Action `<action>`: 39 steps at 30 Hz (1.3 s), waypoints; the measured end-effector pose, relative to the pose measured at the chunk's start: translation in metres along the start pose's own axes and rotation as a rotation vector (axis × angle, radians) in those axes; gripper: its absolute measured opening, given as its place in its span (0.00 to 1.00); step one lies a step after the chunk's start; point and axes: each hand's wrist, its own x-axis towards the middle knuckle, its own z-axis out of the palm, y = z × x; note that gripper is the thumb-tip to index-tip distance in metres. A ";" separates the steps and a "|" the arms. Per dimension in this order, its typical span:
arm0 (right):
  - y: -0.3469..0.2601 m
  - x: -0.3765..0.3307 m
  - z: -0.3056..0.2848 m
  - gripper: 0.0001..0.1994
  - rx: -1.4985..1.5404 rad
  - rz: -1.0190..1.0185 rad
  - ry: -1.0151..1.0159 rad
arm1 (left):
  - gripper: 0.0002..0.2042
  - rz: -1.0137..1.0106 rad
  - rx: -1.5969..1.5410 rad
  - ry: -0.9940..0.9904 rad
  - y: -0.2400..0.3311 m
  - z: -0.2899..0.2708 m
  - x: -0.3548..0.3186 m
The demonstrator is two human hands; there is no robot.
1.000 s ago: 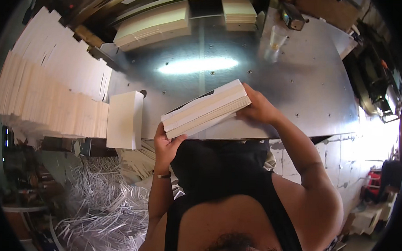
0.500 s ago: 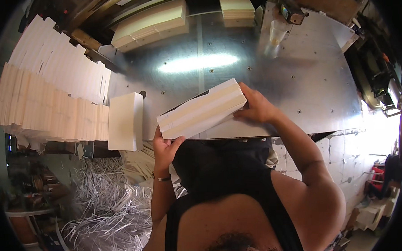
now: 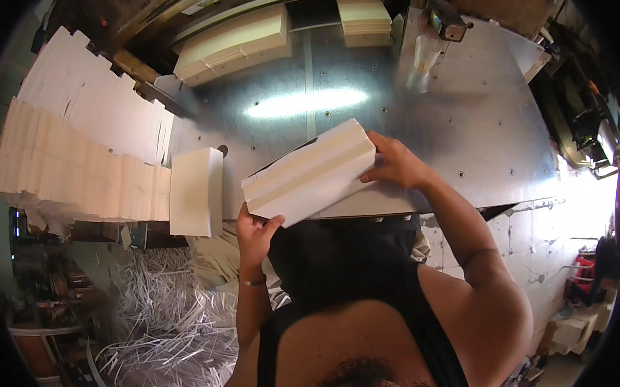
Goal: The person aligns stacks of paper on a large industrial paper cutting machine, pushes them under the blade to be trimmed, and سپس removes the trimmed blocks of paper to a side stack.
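Note:
A thick stack of white and cream paper blocks (image 3: pixel 314 169) lies slantwise between my two hands, over the near edge of the metal table (image 3: pixel 410 115). My left hand (image 3: pixel 255 234) grips its lower left end, thumb on the near side. At the upper right end, my right hand (image 3: pixel 396 163) holds it with the thumb below and fingers behind. A dark strip shows along its far long edge. To the left, a cream paper block (image 3: pixel 194 192) stands on the table beside a long row of paper blocks (image 3: pixel 84 128).
Cream paper stacks (image 3: pixel 233 41) sit along the far side, with another paper stack (image 3: pixel 363 19) to their right. A clear cup (image 3: pixel 427 52) stands near the far right. Shredded paper strips (image 3: pixel 166 319) pile up below the table's left side.
The paper stack has tipped slightly in my hands, so more of its near white face shows. Both hands keep hold of its ends.

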 end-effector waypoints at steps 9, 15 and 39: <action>0.016 0.039 -0.007 0.31 0.311 0.151 -0.092 | 0.16 -0.372 -0.136 0.251 -0.006 0.034 -0.028; 0.016 0.076 -0.011 0.37 0.231 0.254 -0.199 | 0.18 -0.479 -0.099 0.183 -0.032 0.041 -0.048; 0.029 0.124 -0.010 0.42 0.006 0.176 0.020 | 0.31 -0.111 0.515 0.189 0.005 0.032 -0.051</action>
